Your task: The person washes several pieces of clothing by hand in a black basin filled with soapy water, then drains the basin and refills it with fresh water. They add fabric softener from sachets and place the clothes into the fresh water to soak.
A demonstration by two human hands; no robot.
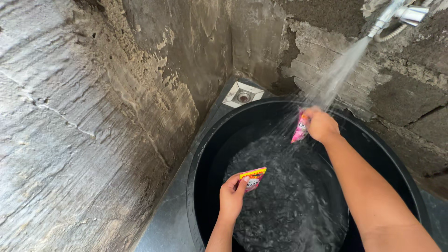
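Observation:
My left hand holds a small pink, yellow and red sachet over the near left part of a large black tub. My right hand grips a second pink sachet at the tub's far side, right under a stream of water. The stream pours from a metal spray head at the top right. Dark, churning water fills the bottom of the tub.
Rough bare concrete and block walls close in on the left and behind. A square metal floor drain sits in the corner beyond the tub. The floor beside the tub is dark and wet.

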